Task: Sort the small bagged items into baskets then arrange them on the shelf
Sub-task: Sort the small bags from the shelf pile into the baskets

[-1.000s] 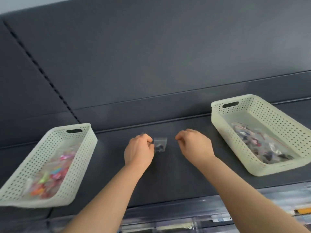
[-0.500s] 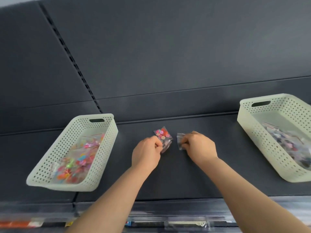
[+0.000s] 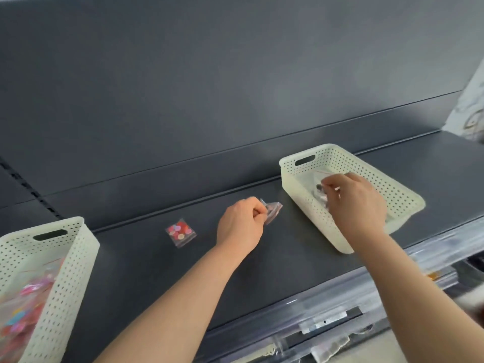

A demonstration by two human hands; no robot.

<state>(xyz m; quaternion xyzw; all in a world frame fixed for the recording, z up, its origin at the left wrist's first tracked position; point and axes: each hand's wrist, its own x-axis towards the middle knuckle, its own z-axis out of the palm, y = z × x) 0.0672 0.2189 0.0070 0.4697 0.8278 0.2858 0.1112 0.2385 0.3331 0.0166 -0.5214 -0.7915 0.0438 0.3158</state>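
Note:
A small clear bag of red and pink pieces (image 3: 180, 232) lies alone on the dark shelf (image 3: 146, 271). To its right my left hand (image 3: 239, 226) pinches another small clear bag (image 3: 272, 211) just above the shelf. My right hand (image 3: 356, 205) reaches into the cream perforated basket on the right (image 3: 296, 184), fingers curled around a small bag with dark contents (image 3: 320, 192). The cream basket on the left (image 3: 70, 260) holds several bags of colourful pieces.
A dark back panel rises behind the shelf. Clear price-strip holders (image 3: 327, 320) run along the shelf's front edge, with a lower shelf below. A pale patterned object (image 3: 468, 108) stands at the far right.
The view swung right. My right hand carried its small bag from the shelf middle into the right basket. My left hand lifted a second bag, leaving the red-and-pink bag lying on the shelf.

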